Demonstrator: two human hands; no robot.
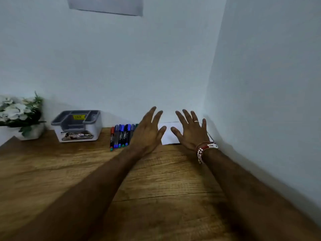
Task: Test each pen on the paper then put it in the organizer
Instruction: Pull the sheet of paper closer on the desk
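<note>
Wooden desk [69, 171] set into a corner of pale walls [121, 66]; inspection runs left to right across the middle band of the frame. At the far left edge stands a white pot of flowers [19, 112], not part of the task. Right of it, against the back wall, sits the organizer [76, 126], a grey divided tray in a pale tub with a yellow label; no pen shows in any visible compartment. Next, at centre, the pens [121, 135] lie side by side in a tidy row on the desk, all capped as far as can be told, with blue, red and green ends. Just right of the row is the left hand [147, 134], fingers spread and straight, grasping nothing. Between the two hands lies the paper [169, 139], white, with no mark on the part that shows. The right hand [192, 132], wearing a ring and a beaded bracelet [203, 150], is likewise spread and empty; whether either palm touches the sheet cannot be told. Assessment: no pen tested or stored; the whole task appears outstanding.
</note>
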